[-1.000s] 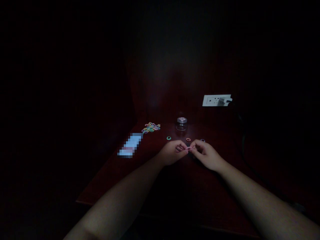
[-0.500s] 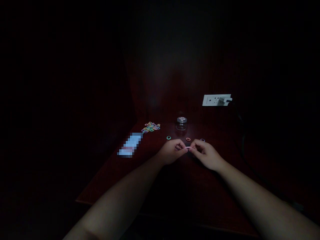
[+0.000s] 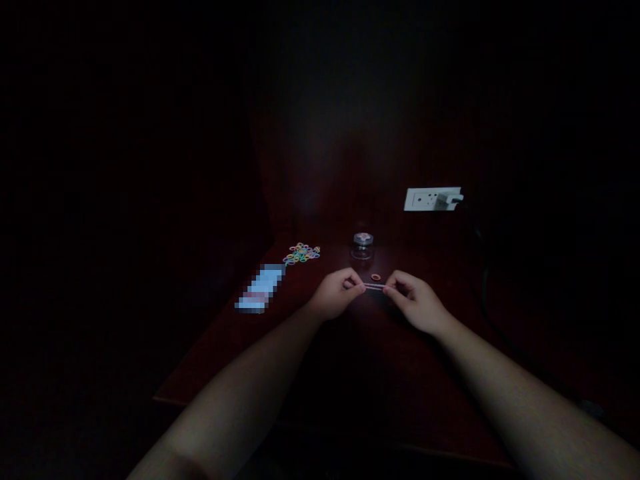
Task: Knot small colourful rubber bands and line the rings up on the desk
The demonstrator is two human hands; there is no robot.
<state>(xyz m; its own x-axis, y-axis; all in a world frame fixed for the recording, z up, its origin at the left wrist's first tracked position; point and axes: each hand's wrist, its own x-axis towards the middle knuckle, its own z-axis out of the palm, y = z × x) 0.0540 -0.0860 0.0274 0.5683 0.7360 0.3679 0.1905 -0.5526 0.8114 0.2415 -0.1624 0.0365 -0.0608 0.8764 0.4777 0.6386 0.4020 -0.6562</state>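
A pink hair tie [image 3: 375, 287] is stretched into two near-parallel strands between my hands, above the dark red table. My left hand [image 3: 337, 293] pinches its left end between thumb and fingers. At its right end, my right hand [image 3: 414, 301] grips it the same way. Just beyond the stretched band lies an orange-pink hair tie [image 3: 376, 277]. Behind that stands a small clear jar [image 3: 363, 247] with a lid. To the left, a pile of colourful hair ties [image 3: 301, 253] rests on the table.
A phone [image 3: 261, 289] with a blurred lit screen lies left of my hands on the table [image 3: 235, 360]. On the back wall is a white socket [image 3: 433, 199] with a plug in it. A dark cable [image 3: 485, 287] runs down the right side. The surroundings are very dark.
My hands have moved apart, pulling the pink hair tie longer. The green and purple hair ties seen beyond them before are now hidden from view.
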